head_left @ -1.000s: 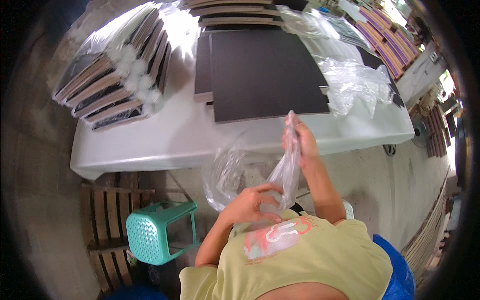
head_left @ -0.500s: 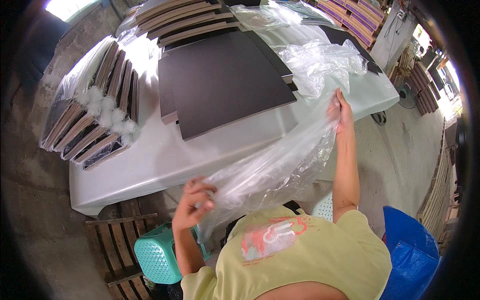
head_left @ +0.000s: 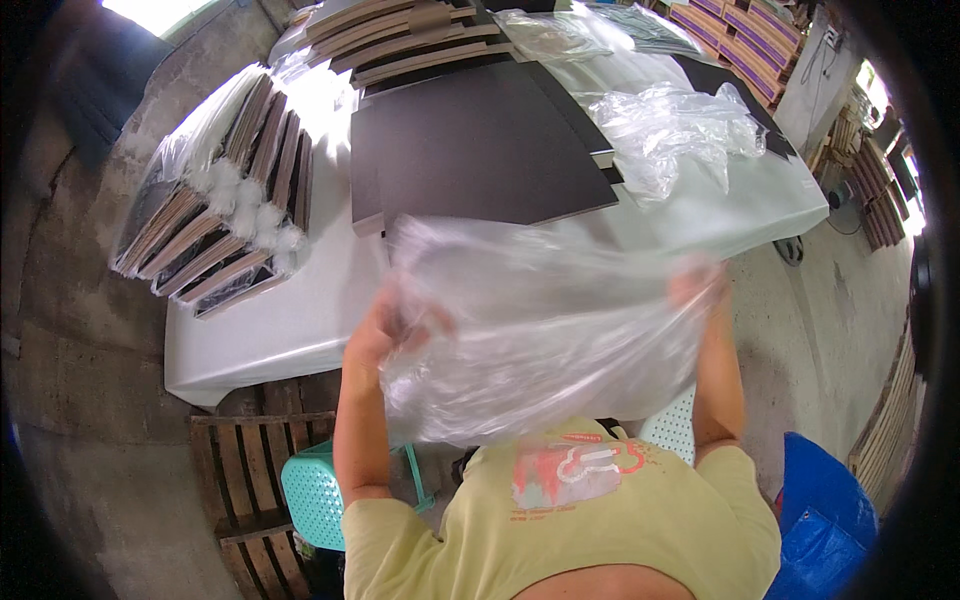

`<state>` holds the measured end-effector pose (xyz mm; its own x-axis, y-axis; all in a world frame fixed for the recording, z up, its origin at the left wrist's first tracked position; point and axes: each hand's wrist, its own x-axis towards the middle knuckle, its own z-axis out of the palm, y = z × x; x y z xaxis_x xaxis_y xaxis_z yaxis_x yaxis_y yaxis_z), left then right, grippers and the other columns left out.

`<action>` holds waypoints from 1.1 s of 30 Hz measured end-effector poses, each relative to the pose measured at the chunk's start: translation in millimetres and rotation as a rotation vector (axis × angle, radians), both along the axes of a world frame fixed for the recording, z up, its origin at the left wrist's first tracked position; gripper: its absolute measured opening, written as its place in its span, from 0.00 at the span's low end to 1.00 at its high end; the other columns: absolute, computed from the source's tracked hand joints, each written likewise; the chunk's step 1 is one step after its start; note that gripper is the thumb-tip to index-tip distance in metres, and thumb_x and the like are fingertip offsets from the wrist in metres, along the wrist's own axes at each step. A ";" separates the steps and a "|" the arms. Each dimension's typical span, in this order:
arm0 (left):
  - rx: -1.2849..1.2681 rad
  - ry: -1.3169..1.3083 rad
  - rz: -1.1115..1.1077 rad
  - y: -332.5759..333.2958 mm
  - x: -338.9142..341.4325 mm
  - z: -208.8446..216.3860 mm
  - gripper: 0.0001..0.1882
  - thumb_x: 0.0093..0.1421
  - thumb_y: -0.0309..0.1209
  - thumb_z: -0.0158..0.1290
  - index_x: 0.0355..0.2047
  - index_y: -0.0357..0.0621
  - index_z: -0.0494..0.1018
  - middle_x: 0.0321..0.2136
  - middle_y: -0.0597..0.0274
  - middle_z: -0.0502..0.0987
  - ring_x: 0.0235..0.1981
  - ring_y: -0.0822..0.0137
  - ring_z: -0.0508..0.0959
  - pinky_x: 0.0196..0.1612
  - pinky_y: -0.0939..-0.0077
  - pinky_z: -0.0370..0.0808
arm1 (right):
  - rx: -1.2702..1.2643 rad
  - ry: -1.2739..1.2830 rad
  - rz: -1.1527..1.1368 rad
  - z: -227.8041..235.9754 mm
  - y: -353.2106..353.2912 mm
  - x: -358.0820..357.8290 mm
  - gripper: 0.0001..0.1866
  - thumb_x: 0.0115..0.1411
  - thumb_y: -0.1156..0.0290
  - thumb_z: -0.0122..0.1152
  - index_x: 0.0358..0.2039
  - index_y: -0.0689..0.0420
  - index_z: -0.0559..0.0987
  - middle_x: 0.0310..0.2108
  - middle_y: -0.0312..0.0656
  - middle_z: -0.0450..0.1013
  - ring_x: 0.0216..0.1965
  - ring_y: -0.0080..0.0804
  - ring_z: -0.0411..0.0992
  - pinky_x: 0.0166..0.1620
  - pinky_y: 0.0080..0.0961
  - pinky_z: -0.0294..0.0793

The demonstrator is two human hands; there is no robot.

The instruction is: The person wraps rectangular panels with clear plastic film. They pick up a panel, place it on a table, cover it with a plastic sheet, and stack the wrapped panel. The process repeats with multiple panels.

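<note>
A clear plastic bag (head_left: 540, 330) is stretched between my two hands, blurred by motion and billowing over the front of the table. My left hand (head_left: 392, 325) holds its left end, with the fingers partly seen through the film. At the other end, my right hand (head_left: 697, 285) is closed on the bag's edge, its fingers smeared. Just beyond the bag lies a dark flat panel (head_left: 475, 150) on top of other panels, its near edge partly covered by the film.
The white-covered table (head_left: 270, 345) carries plastic-wrapped panels (head_left: 220, 200) on the left, more stacked panels (head_left: 410, 40) behind and crumpled plastic bags (head_left: 680, 130) on the right. Below are a green stool (head_left: 315, 495), a wooden pallet (head_left: 250, 465) and a blue sheet (head_left: 825, 520).
My left hand has risen toward the table and my right hand has come down. The bag has swung from a slanting strip into a wide, level spread.
</note>
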<state>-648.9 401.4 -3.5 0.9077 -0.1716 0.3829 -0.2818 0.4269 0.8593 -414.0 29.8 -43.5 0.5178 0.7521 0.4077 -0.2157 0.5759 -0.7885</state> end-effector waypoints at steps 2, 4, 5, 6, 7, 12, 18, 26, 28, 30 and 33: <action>0.348 0.270 -0.147 2.2 -7.2 -23.3 0.32 0.46 0.45 0.58 0.45 0.36 0.63 0.35 0.56 0.74 0.17 0.76 0.66 0.18 0.79 0.60 | 0.008 0.232 -0.295 24.7 -5.5 -4.0 0.28 0.51 0.48 0.52 0.43 0.59 0.70 0.37 0.38 0.69 0.37 0.25 0.66 0.39 0.24 0.66; 0.243 0.324 -0.080 5.7 -19.6 -26.5 0.32 0.46 0.44 0.58 0.45 0.36 0.63 0.36 0.56 0.74 0.18 0.75 0.66 0.20 0.77 0.61 | -0.323 0.061 -0.148 24.7 9.1 -21.4 0.27 0.50 0.50 0.53 0.43 0.59 0.70 0.36 0.38 0.69 0.37 0.24 0.66 0.39 0.23 0.66; 0.028 0.271 -0.013 5.0 -17.1 -24.3 0.31 0.46 0.43 0.58 0.45 0.36 0.63 0.36 0.56 0.73 0.19 0.75 0.66 0.21 0.77 0.61 | -0.495 -0.114 0.024 18.3 12.8 -38.0 0.27 0.50 0.51 0.54 0.43 0.59 0.70 0.36 0.38 0.69 0.37 0.24 0.66 0.39 0.23 0.66; -0.190 0.190 0.026 3.7 -12.3 -15.1 0.31 0.45 0.43 0.58 0.45 0.36 0.63 0.36 0.56 0.73 0.19 0.74 0.67 0.21 0.76 0.62 | -0.631 -0.354 0.238 15.7 18.6 -52.4 0.27 0.50 0.52 0.54 0.43 0.59 0.71 0.36 0.38 0.69 0.37 0.24 0.66 0.39 0.23 0.66; -0.320 0.130 0.061 1.8 -18.0 -8.9 0.31 0.45 0.42 0.58 0.45 0.36 0.63 0.36 0.57 0.73 0.20 0.74 0.67 0.22 0.76 0.62 | -0.682 -0.475 0.411 14.6 29.2 -56.3 0.26 0.50 0.53 0.55 0.43 0.59 0.71 0.36 0.37 0.70 0.36 0.23 0.66 0.40 0.23 0.66; -0.053 0.439 -0.002 -9.1 -49.6 -43.4 0.31 0.44 0.40 0.58 0.45 0.36 0.63 0.37 0.57 0.73 0.24 0.72 0.69 0.27 0.73 0.64 | -0.217 0.166 -0.193 20.9 27.6 -24.1 0.24 0.49 0.57 0.57 0.43 0.60 0.71 0.36 0.37 0.70 0.36 0.22 0.66 0.40 0.21 0.66; -0.391 0.216 0.159 -1.1 -41.4 -37.0 0.30 0.43 0.37 0.58 0.46 0.36 0.64 0.38 0.58 0.72 0.28 0.69 0.70 0.32 0.70 0.67 | -0.363 0.097 -0.104 22.4 21.8 -56.1 0.23 0.48 0.63 0.61 0.43 0.60 0.72 0.35 0.37 0.71 0.35 0.20 0.66 0.40 0.20 0.66; -0.628 0.037 0.126 -10.6 -57.3 -5.3 0.30 0.42 0.32 0.58 0.47 0.36 0.64 0.39 0.59 0.71 0.34 0.65 0.73 0.38 0.66 0.71 | -1.081 -0.233 -0.249 9.4 19.1 -80.0 0.15 0.48 0.66 0.60 0.37 0.58 0.75 0.30 0.37 0.74 0.32 0.27 0.71 0.38 0.25 0.70; -0.295 0.579 0.287 -4.3 -70.7 -26.3 0.30 0.42 0.31 0.58 0.47 0.36 0.64 0.39 0.59 0.71 0.35 0.64 0.73 0.40 0.65 0.72 | -0.249 0.483 -0.398 22.0 16.1 -51.8 0.16 0.49 0.70 0.59 0.38 0.61 0.72 0.33 0.43 0.72 0.34 0.34 0.71 0.41 0.30 0.69; 0.056 0.832 0.408 12.0 -86.8 -63.0 0.30 0.36 0.28 0.61 0.43 0.35 0.67 0.39 0.59 0.72 0.36 0.63 0.74 0.42 0.65 0.72 | 0.025 0.427 -0.668 -4.6 4.5 -36.3 0.17 0.48 0.72 0.59 0.40 0.63 0.71 0.35 0.46 0.71 0.36 0.37 0.71 0.43 0.32 0.69; -0.196 0.664 0.472 26.5 -90.9 -80.9 0.31 0.30 0.24 0.62 0.40 0.35 0.68 0.34 0.60 0.73 0.32 0.64 0.74 0.36 0.74 0.73 | -0.270 -0.093 -0.668 -98.6 -22.2 -27.8 0.20 0.45 0.74 0.61 0.40 0.63 0.70 0.36 0.44 0.71 0.37 0.33 0.70 0.44 0.30 0.68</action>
<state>-739.8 427.8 -84.3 0.9149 0.2972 -0.2731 0.0697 0.5501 0.8322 -441.8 7.6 -142.2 0.8740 0.3682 0.3172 0.1886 0.3445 -0.9196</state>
